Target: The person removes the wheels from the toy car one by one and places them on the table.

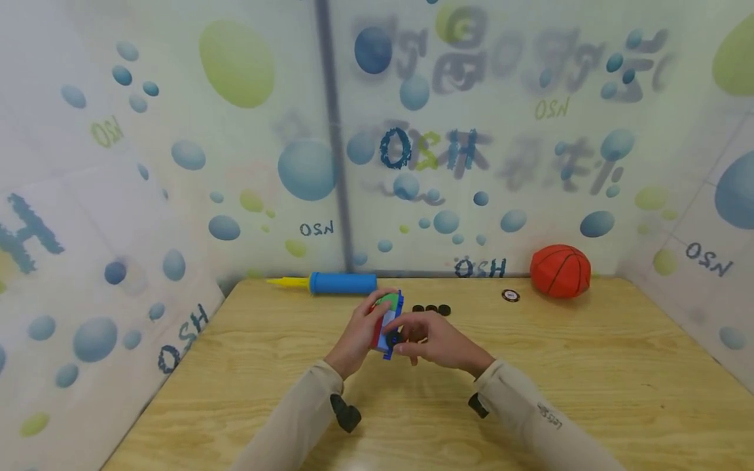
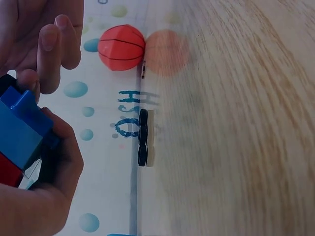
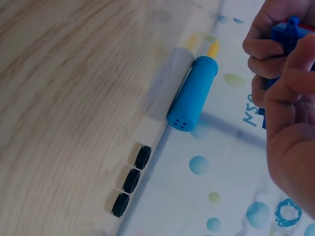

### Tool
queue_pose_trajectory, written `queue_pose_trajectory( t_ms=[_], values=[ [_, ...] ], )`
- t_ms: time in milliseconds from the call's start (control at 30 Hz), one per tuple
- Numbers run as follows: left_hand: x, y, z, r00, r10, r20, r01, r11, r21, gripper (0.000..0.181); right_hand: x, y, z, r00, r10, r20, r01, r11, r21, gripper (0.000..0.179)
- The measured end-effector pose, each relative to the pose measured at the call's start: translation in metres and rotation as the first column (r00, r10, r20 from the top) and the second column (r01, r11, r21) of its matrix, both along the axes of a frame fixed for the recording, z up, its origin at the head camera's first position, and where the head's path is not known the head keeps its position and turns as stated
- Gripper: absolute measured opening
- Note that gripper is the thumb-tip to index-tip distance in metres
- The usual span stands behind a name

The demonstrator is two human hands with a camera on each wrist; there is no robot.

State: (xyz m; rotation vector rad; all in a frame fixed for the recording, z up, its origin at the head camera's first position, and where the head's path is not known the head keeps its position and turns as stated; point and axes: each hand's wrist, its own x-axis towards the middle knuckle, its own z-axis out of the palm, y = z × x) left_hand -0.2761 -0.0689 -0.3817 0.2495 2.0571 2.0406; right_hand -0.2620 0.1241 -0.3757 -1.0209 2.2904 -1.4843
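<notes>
As the left hand (image 1: 357, 335) clasped the toy (image 1: 389, 318), the head view had the right hand (image 1: 438, 343) in close, finger and thumb pinching a wheel (image 1: 393, 338) at the toy's near end! Just beyond the grip, three wheels (image 1: 431, 309) lined up on the table (image 1: 265, 353); left of them, the pump (image 1: 344, 283); farther right, a chip (image 1: 510, 296) and the ball (image 1: 561, 271). Over to the left wrist: left hand curled round the toy, right fingers close above. Right wrist now: the right hand partly hid the toy, its pinch unreadable there.
</notes>
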Motion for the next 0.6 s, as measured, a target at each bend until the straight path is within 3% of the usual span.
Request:
queue_pose_trajectory(
  t_ms=[267,600],
  values=[
    [0.002,0.002,-0.003,1.000,-0.020,-0.014,0.020,1.000,-0.024,0.042,0.001,-0.004,-0.006,0.981,-0.015,0.193,0.021,0.999,-0.030,0.017],
    [0.003,0.007,-0.005,0.998,-0.007,-0.067,0.002,0.998,-0.069,0.037,0.003,-0.008,-0.013,0.981,-0.040,0.192,0.053,0.997,-0.063,0.013]
  ],
)
